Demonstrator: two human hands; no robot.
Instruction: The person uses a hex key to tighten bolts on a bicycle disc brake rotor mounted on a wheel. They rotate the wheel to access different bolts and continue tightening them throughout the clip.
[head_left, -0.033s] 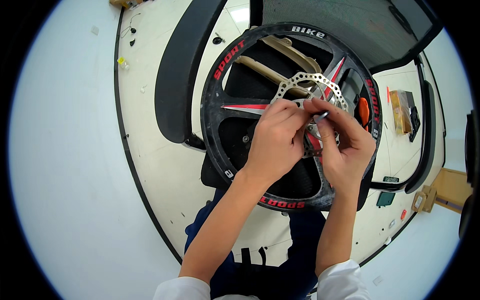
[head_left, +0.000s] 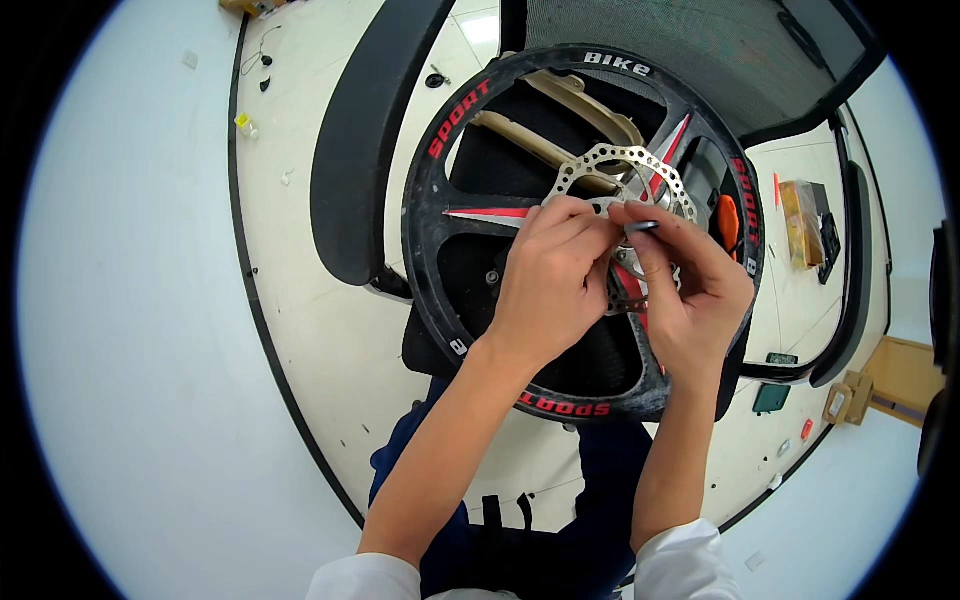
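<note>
A black spoked bike wheel point(head_left: 425, 250) with red and white markings lies flat on a chair seat point(head_left: 422, 340). Over its hub is a silver brake disc point(head_left: 598, 158) pierced with holes. My right hand point(head_left: 697, 300) pinches a small round dark metal piece point(head_left: 641, 227), like a washer, between thumb and forefinger just above the hub. Close against it, my left hand point(head_left: 550, 285) has its fingers curled together over the disc; whatever they grip is hidden. Both hands cover much of the hub.
Black armrests point(head_left: 350, 170) flank the wheel, and a mesh backrest point(head_left: 690, 60) rises behind it. Beige metal bars point(head_left: 540, 140) show under the wheel, with an orange object point(head_left: 728, 222) at right. Cardboard boxes point(head_left: 850, 397) and a green case point(head_left: 771, 398) rest on the floor.
The small metal piece has turned slightly between my right fingers and now looks flatter. Both hands stay nearly in place.
</note>
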